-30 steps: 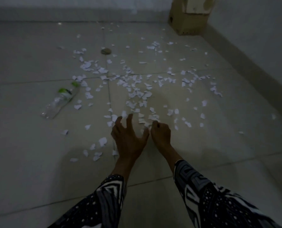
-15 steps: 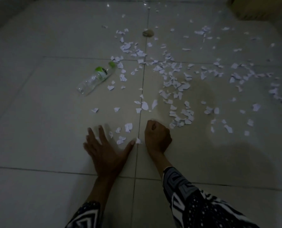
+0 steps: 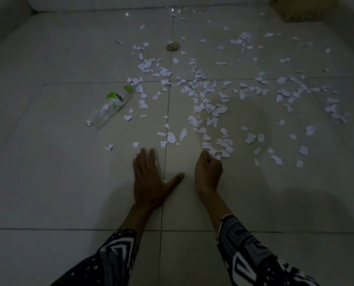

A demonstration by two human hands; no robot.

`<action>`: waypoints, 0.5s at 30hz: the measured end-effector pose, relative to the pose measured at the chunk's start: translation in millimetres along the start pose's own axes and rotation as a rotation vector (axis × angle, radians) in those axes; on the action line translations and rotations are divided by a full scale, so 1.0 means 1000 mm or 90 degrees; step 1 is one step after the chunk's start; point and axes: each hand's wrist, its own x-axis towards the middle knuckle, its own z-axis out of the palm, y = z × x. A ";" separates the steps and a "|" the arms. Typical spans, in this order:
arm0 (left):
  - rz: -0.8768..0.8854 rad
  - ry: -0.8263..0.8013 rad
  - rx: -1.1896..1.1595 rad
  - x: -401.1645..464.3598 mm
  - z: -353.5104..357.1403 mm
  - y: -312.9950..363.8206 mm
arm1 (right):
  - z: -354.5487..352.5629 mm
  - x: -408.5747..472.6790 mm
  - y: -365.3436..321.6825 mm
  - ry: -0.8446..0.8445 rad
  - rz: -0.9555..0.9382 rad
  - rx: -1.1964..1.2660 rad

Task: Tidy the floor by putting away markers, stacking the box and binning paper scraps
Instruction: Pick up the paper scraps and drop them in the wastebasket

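The paper-binning step is in hand. The left hand is lying flat on the floor, fingers straight and thumb spread, gripping nothing. The right hand is curling into a fist at the near edge of the paper scraps — whether scraps are inside it, I cannot tell. The scraps are lying scattered across the tiles ahead, some beside a plastic bottle, with a cardboard box at the far right corner. No bin is showing — next, the hands need to be sweeping the nearest scraps together into a pile.
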 end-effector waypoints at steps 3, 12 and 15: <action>0.002 0.071 0.014 0.003 0.009 0.014 | -0.005 0.001 0.001 -0.022 0.003 -0.010; 0.010 0.130 0.030 0.008 0.005 0.022 | -0.008 0.001 0.001 -0.057 0.009 0.008; 0.047 0.115 0.039 0.008 -0.001 0.026 | -0.008 0.001 0.000 -0.057 0.021 0.000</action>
